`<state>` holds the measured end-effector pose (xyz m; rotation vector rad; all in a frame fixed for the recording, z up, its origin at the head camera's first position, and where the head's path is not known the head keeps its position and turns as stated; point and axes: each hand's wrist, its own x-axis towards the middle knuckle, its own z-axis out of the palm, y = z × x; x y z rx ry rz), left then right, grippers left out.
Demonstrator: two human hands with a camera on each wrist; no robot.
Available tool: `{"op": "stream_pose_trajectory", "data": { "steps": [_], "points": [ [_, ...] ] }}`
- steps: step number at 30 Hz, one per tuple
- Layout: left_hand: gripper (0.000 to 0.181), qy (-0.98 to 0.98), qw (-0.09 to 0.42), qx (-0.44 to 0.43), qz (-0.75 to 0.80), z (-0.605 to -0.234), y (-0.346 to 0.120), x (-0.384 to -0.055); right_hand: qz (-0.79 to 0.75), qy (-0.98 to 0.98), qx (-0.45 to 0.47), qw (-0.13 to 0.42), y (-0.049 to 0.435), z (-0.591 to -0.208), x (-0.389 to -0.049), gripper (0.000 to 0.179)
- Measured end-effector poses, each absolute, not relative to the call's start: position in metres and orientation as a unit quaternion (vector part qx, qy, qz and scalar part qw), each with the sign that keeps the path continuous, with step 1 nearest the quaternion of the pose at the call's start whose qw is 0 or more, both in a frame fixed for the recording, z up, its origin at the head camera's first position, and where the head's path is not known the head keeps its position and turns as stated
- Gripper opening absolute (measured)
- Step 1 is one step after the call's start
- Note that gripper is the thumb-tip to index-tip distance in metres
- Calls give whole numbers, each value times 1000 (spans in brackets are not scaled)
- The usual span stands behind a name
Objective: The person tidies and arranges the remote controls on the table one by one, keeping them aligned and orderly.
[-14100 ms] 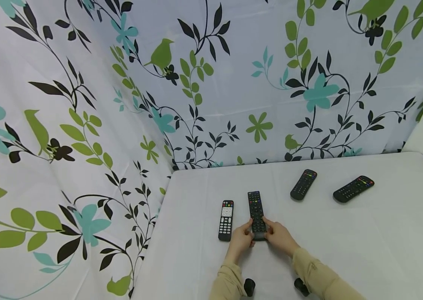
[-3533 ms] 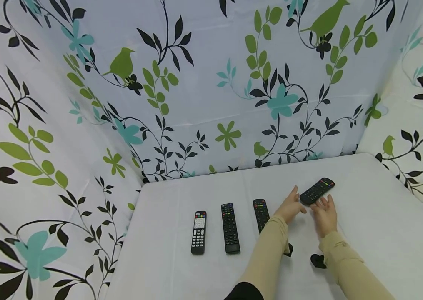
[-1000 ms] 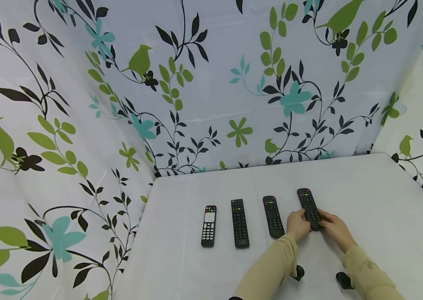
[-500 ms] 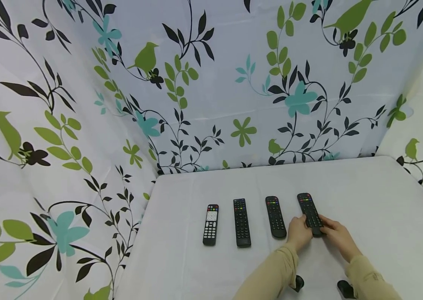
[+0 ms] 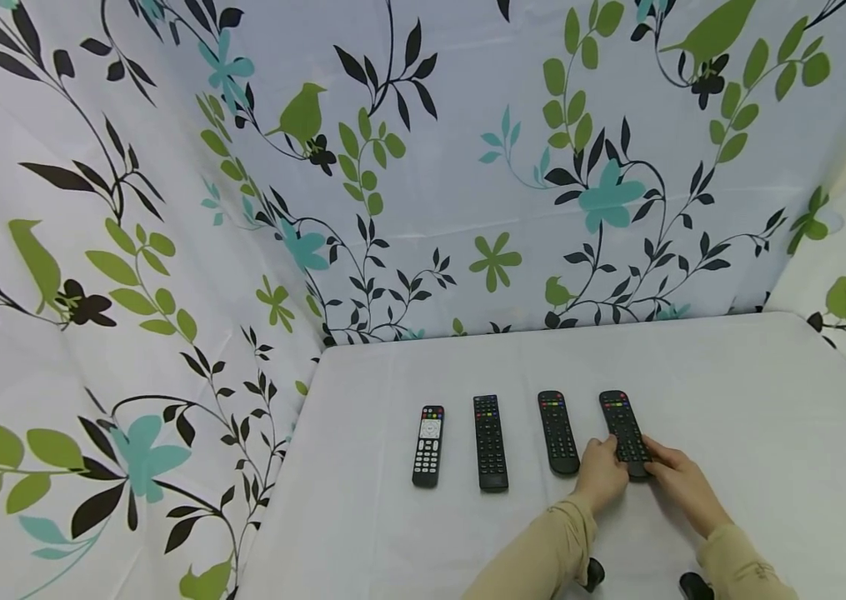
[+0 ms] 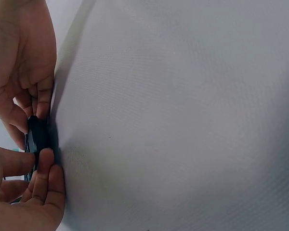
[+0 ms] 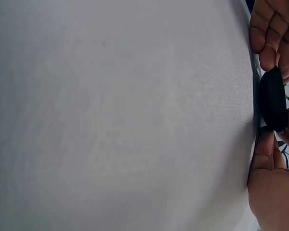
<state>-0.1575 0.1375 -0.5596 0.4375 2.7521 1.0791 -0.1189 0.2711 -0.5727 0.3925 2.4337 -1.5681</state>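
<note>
Both hands hold the lower end of a black remote control [image 5: 621, 423], the rightmost of a row on the white table. My left hand [image 5: 603, 477] pinches its left edge, and my right hand [image 5: 687, 490] pinches the right edge. The remote points away from me, tilted slightly left at the top. Seen end-on in the left wrist view, the remote [image 6: 37, 137] sits between fingers of both hands, close over the cloth. In the right wrist view the dark end of the remote [image 7: 273, 98] shows between the two hands.
Left of the hands lie a similar rounded black remote [image 5: 559, 435], a longer black remote [image 5: 490, 446] and a remote with white keys [image 5: 428, 450], roughly parallel. A white cloth covers the table [image 5: 362, 533]. Patterned curtains [image 5: 423, 183] hang behind and on both sides.
The rightmost remote, slanted 3.5 s ago with both hands reaching to it, has been turned to line up with the others. The third remote, slanted 14 s ago, also stands in the row now.
</note>
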Motion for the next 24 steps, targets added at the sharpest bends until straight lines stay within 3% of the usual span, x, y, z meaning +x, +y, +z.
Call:
{"op": "stream_pose_trajectory", "data": {
  "steps": [10, 18, 24],
  "points": [
    [43, 914, 96, 128, 373, -556, 134, -162, -524, 833, 145, 99, 268, -575, -124, 59],
    [41, 920, 76, 169, 346, -551, 135, -157, -485, 861, 128, 80, 277, -568, -119, 60],
    [39, 932, 28, 236, 275, -544, 126, -152, -446, 889, 93, 43, 286, -559, -114, 58]
  ]
}}
